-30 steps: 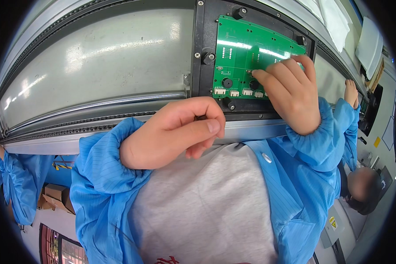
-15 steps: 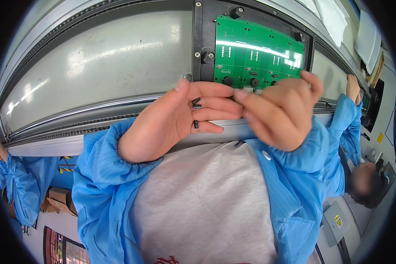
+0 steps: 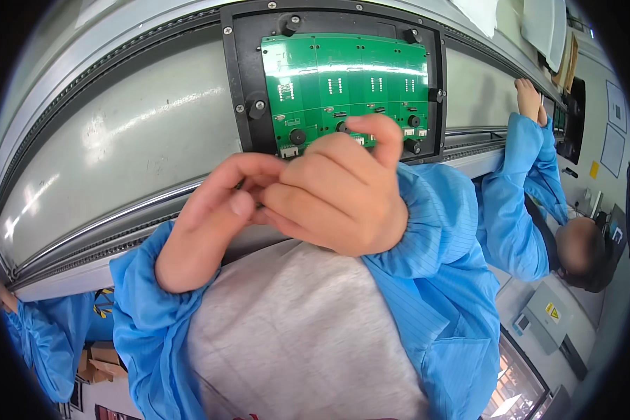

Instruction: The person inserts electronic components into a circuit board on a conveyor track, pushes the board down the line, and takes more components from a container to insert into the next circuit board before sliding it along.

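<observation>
My left hand (image 3: 215, 210) is closed, its fingers curled inward and its thumb bent over the palm. A small black electronic part (image 3: 240, 184) shows between its fingers, partly hidden. My right hand (image 3: 346, 196) presses against it, fingers folded and one finger raised in a bend. Its fingertips are tucked out of sight at my left hand's fingers, so what they pinch cannot be seen. Just beyond both hands lies a green circuit board (image 3: 357, 80), carrying round black buzzer-like parts (image 3: 297, 136) and white connectors (image 3: 288, 151). My right hand covers part of its near edge.
A black carrier frame (image 3: 243, 136) with screwed knobs surrounds the board, resting across a conveyor with metal rails (image 3: 112, 213). Grey-white surface (image 3: 133, 133) extends to its left. Co-workers in blue sleeves stand at the right (image 3: 521, 150) and far left (image 3: 45, 336).
My left fingers, earlier spread with several small black parts lying on them, have curled in. Both hands have come together further left in view. The board and carrier also appear further left.
</observation>
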`<state>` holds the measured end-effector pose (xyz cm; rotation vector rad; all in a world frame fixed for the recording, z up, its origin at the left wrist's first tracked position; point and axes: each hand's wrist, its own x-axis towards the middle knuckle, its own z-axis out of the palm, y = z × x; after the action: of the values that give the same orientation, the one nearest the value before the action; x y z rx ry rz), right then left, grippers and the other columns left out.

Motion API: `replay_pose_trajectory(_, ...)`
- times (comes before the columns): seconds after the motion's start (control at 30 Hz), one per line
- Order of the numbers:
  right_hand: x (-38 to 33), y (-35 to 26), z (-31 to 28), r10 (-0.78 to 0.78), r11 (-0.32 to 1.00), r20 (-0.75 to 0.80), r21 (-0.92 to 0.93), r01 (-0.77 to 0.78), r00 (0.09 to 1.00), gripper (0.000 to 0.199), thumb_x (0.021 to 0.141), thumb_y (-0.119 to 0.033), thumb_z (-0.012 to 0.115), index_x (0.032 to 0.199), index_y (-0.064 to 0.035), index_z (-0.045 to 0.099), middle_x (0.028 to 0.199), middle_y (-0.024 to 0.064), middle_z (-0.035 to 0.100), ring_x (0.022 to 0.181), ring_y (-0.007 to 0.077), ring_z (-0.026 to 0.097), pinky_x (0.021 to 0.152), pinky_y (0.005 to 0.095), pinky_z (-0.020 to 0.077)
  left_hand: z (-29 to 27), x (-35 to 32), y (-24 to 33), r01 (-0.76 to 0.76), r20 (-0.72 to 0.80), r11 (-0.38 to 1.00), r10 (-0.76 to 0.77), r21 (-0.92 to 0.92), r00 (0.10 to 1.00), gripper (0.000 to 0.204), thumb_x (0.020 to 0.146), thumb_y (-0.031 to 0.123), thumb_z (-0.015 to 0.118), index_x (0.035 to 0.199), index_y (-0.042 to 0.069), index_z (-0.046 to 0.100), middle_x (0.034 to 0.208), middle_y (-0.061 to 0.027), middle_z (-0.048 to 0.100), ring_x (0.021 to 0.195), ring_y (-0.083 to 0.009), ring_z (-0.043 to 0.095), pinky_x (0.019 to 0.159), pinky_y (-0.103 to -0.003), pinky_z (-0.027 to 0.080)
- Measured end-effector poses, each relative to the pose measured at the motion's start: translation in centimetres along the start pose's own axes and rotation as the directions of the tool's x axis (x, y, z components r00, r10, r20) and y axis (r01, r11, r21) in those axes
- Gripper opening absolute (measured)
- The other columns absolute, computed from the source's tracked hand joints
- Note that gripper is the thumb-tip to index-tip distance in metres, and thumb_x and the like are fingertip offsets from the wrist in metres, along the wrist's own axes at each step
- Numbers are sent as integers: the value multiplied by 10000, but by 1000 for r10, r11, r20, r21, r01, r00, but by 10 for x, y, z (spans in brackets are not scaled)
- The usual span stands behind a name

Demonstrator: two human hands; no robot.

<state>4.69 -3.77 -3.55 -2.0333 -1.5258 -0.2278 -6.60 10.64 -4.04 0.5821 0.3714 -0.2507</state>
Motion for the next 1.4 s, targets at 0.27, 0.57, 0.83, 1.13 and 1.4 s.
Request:
replay_pose_trajectory(0.27, -12, 2, -19, 123, 977, 107, 164, -140, 987, 94, 730, -205, 713, 789, -148, 669, 778, -33, 560, 691, 141, 484, 928, 388, 302, -5, -4, 5, 107, -10, 844, -119, 525, 993, 78, 875, -26, 564, 921, 37, 554, 792, -9, 552, 644, -65, 451, 590, -178, 377)
replay_pose_trajectory(0.57, -9, 4, -4, 145, 865, 152, 460, -199, 978, 83, 751, -154, 710, 826, -134, 682, 813, -12, 560, 717, 152, 489, 835, 347, 346, -13, -10, 10, 86, 7, 885, -101, 457, 995, 43, 882, -3, 563, 901, 36, 564, 770, -2, 538, 614, -60, 419, 576, -175, 346)
replay_pose_trajectory(0.83, 2, 22, -13, 189, 903, 237, 339, -264, 953, 109, 740, -98, 704, 834, -114, 650, 815, 1, 554, 751, 167, 498, 848, 350, 348, -16, -12, 17, 152, -71, 926, -136, 346, 988, 49, 892, 4, 546, 914, 44, 563, 765, 2, 531, 612, -56, 432, 580, -171, 357)
replay_pose_trajectory(1.13, 11, 38, 0, 224, 972, 342, -5, -236, 913, 148, 737, -44, 674, 845, -111, 597, 845, -2, 534, 801, 191, 504, 966, 397, 330, -19, -13, 18, 157, -64, 933, -144, 323, 988, 63, 896, 2, 529, 919, 50, 563, 771, 3, 531, 619, -52, 435, 584, -170, 358)
replay_pose_trajectory(1.4, 22, 42, -4, 181, 982, 396, -122, -144, 900, 163, 738, -52, 676, 858, -123, 591, 877, -7, 535, 827, 188, 509, 1034, 447, 289, -19, -13, 17, 121, -50, 936, -110, 330, 993, 52, 896, 7, 537, 912, 48, 564, 780, 7, 528, 627, -51, 430, 589, -169, 347)
